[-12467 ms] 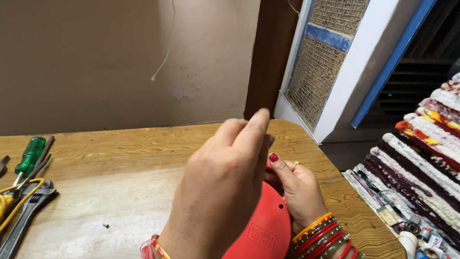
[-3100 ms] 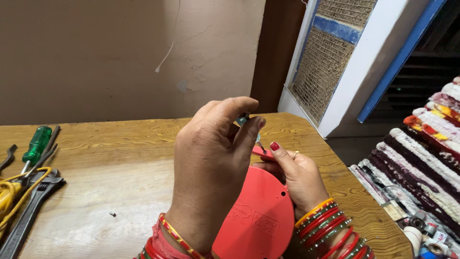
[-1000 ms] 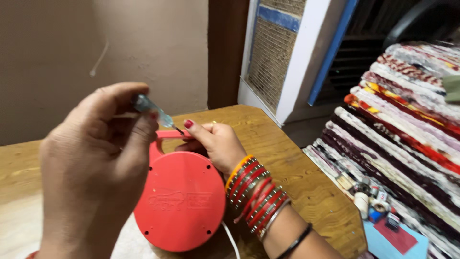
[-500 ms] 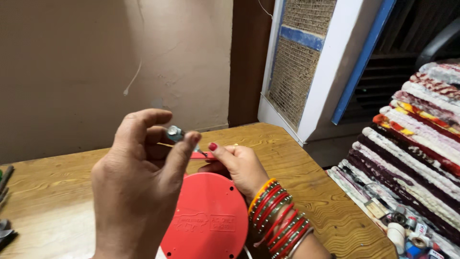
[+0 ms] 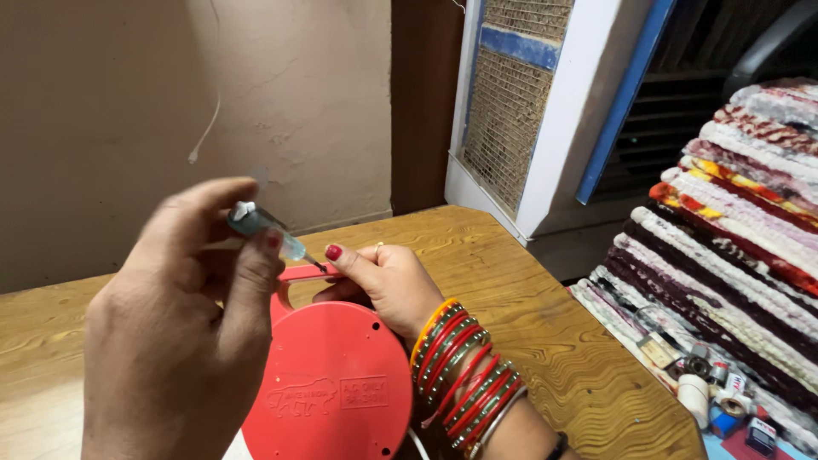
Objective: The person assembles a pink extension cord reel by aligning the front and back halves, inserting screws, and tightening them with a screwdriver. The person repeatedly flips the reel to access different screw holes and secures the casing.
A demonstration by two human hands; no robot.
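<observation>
Beneath both hands lies a wooden table [image 5: 528, 341]. A round red plastic device [image 5: 336, 388] stands on edge between them, below the fingers. The right hand [image 5: 388, 281] is curled closed round its red handle [image 5: 302, 274] at the top. The left hand [image 5: 183, 315] pinches a small clear-handled screwdriver [image 5: 268, 232] between thumb and fingers, its tip just at the handle, beside the right thumb.
</observation>
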